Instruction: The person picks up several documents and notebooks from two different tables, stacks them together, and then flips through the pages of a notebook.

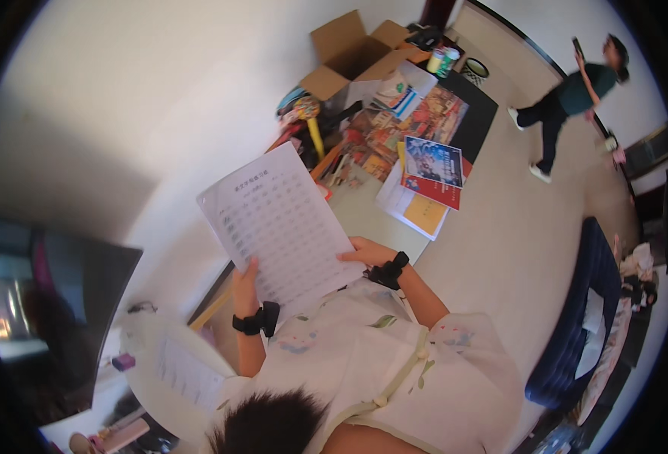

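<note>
A white practice sheet point(280, 227) with rows of faint printed characters and a heading is held up before my chest, tilted in the view. My left hand point(245, 290) grips its lower left edge, thumb on the front face. On its lower right edge my right hand point(371, 253) pinches it, thumb on top and fingers behind, partly hidden. Each wrist wears a black strap with a small device. Beyond the sheet, on the table, lies a stack of booklets, the top one a blue printed booklet point(433, 162) over a red one.
An open cardboard box point(356, 57) stands at the table's far end, near a green-and-white container point(448, 61). A person point(583, 93) stands at upper right holding a phone-like object. A round white table point(181, 391) is at lower left, a dark blue couch point(561, 340) at right.
</note>
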The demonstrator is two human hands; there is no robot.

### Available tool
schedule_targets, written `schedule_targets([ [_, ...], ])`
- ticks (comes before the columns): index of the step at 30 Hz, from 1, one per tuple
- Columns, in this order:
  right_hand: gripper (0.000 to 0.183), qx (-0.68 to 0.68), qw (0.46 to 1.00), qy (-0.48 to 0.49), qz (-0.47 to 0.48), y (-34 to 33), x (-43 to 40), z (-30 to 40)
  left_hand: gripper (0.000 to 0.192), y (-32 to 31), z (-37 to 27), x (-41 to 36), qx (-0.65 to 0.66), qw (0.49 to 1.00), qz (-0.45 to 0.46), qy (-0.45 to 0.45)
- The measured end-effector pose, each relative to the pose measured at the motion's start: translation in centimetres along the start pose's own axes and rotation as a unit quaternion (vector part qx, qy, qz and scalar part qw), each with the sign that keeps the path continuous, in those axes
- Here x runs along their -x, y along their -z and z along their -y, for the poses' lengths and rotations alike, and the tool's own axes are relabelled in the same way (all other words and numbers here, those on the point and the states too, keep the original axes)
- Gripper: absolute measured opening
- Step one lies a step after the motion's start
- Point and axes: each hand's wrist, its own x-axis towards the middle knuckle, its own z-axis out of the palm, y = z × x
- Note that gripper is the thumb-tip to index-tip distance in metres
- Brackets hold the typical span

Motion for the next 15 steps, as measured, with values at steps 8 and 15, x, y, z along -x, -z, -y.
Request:
schedule_targets([
  [8, 0.036, -0.231, 0.904, 0.031, -0.359, 14.6, 3.5, -8.4, 0.045, -11.1, -3.3, -7.4, -0.102, 0.987, 0.122, 0.026],
  [15, 0.022, -0.322, 0.755, -0.045, -0.569, 27.8, 4.9, -16.8, 0.046, -6.9, -2.2, -6.9, -0.147, 0.986, -0.013, 0.076],
])
